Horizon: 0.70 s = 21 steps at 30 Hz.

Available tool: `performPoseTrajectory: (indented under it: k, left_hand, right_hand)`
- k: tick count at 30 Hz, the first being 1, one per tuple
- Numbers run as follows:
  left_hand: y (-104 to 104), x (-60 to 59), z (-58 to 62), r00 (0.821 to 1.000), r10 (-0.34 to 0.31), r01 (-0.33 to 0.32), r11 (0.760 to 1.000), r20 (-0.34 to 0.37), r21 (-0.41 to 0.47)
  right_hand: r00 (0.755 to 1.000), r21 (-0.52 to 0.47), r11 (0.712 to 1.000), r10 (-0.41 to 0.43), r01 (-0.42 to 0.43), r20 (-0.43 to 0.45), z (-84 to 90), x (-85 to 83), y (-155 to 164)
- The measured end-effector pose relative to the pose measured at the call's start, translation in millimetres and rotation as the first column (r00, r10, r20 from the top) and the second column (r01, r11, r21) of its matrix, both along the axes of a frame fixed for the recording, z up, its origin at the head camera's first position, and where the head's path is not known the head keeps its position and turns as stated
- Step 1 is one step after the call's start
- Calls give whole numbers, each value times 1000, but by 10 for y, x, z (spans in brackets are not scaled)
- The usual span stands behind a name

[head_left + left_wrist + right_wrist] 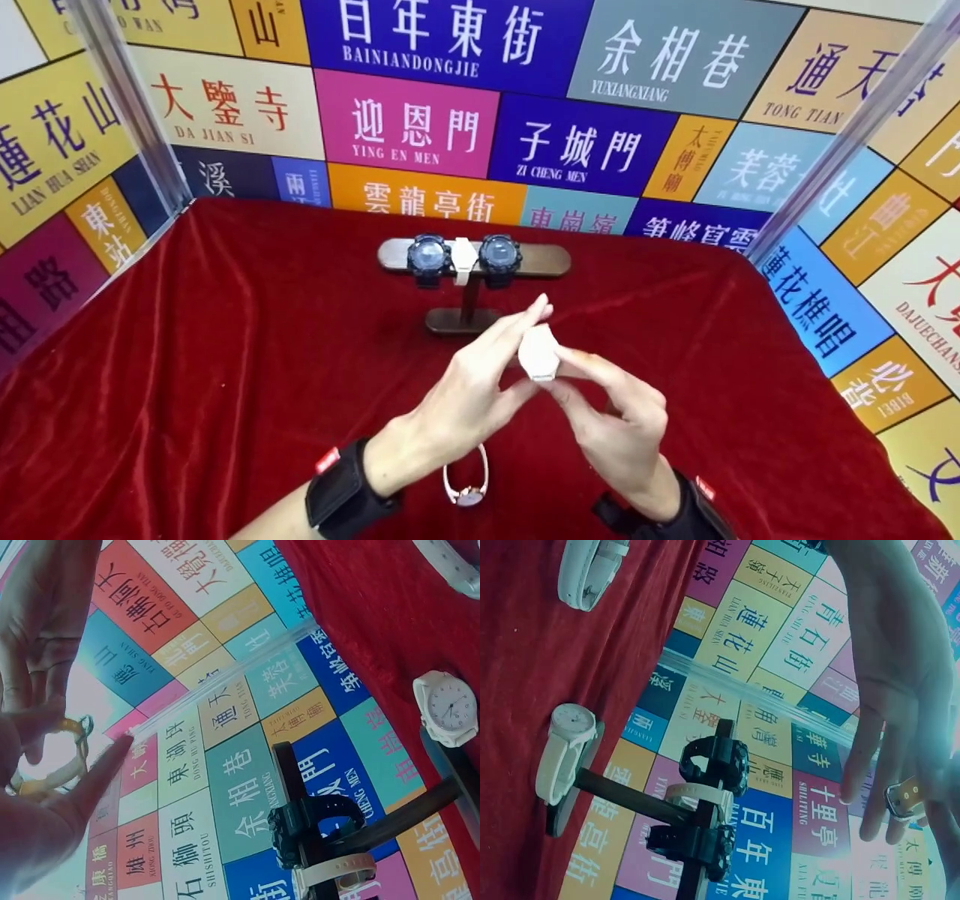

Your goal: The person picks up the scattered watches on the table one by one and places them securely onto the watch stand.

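Observation:
A white watch (538,352) is held up between both hands, its face washed out by glare in the head view. My left hand (450,397) holds its left side with the thumb, the fingers stretched along it. On the other side, my right hand (626,424) pinches it between thumb and fingers. Its strap makes a loop (49,784) in the left wrist view, and a buckle (904,799) shows in the right wrist view. Beyond the hands stands a watch stand (547,259), bearing a black watch (428,255), a white watch (463,259) and another black watch (499,255).
A pale-strapped watch (466,495) lies on the red cloth (300,360) below the hands. By the stand's base is another white watch (450,706), hidden in the head view. Printed panels (405,131) and clear corner posts (135,112) enclose the back and sides.

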<state>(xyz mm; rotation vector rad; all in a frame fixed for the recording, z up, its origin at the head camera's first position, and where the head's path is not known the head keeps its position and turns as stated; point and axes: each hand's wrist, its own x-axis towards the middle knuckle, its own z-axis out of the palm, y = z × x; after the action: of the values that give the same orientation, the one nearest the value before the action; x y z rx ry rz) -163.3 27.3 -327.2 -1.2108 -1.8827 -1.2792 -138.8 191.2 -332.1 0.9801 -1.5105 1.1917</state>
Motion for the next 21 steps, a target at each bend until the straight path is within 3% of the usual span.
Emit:
performPoseTrajectory:
  k: [7,13,16,21]
  left_hand:
    - [-26,-10,6,1000,-16,16,1000,-22,0]
    - [-50,-27,-1,1000,3,-4,1000,-20,-21]
    - [-72,-41,1,1000,14,-15,997,-16,-79]
    - [-110,-57,-11,999,48,-51,980,-20,-194]
  right_hand:
    - [997,27,998,61,-62,39,21,-8,-2]
    - [987,88,990,94,-106,127,82,5,58]
    - [969,102,986,106,-131,222,128,30,105]
    - [913,148,979,71,-141,402,163,61,140]
